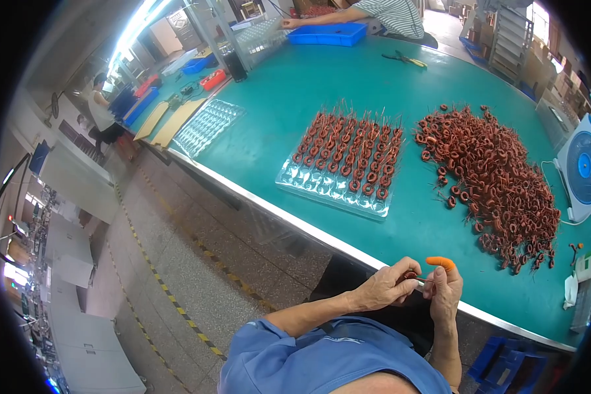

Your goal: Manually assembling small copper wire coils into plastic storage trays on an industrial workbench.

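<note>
At the table's front edge, my left hand point(381, 287) pinches a small copper-red ring coil point(410, 274) between thumb and fingers. My right hand point(445, 292) is closed beside it, thumb and fingertip pressed on a thin wire lead that runs from the coil. One finger of that hand wears an orange finger cot point(440, 262). Beyond my hands, a clear plastic tray point(335, 200) holds rows of similar coils, leads pointing up, with bare pockets along its near side. To the right lies a large loose heap of ring coils point(492, 177).
A second clear tray point(207, 128) lies at the green table's point(282, 85) left edge. Pliers point(406, 60) and a blue bin point(327, 34) are at the far side, near another person's arm point(328, 18). A blue-and-white fan point(581, 167) stands at the right.
</note>
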Demonstrator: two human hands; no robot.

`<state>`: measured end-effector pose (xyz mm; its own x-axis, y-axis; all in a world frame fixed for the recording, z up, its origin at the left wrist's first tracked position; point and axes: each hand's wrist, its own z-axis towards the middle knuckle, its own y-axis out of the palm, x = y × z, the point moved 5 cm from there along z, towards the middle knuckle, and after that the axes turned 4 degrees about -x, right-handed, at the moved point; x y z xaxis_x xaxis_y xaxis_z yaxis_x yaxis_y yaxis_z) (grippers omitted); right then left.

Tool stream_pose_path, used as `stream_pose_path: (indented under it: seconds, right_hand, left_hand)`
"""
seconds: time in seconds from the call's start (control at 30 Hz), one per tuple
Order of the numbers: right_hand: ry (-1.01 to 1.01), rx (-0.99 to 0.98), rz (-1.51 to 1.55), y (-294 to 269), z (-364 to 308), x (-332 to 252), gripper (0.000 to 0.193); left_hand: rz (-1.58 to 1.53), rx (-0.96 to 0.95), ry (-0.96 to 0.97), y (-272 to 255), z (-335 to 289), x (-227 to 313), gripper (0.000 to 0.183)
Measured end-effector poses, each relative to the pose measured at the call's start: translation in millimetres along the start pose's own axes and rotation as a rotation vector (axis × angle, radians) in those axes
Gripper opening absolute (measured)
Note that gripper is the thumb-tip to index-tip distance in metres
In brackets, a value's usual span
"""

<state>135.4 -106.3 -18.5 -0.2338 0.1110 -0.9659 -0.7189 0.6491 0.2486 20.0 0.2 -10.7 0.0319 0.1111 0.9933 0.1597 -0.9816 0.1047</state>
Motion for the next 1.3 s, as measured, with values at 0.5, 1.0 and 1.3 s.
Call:
stream_pose_path:
  seconds: [0.5, 1.0, 1.3]
  right_hand:
    - [-0.067, 0.056, 0.092, 10.1, 3.0, -2.1, 0.027]
    - [0.037, -0.106, 0.062, 3.0, 0.4, 10.0, 0.028]
    - [0.159, -0.162, 0.154, 3.2, -2.0, 15.2, 0.027]
  left_hand:
    - [0.514, 0.225, 0.332, -2.0, -1.7, 2.5, 0.02]
    - [0.559, -0.017, 0.232, -10.0, 12.9, 30.7, 0.022]
    - [0.408, -0.291, 0.106, -16.5, 11.2, 31.0, 0.027]
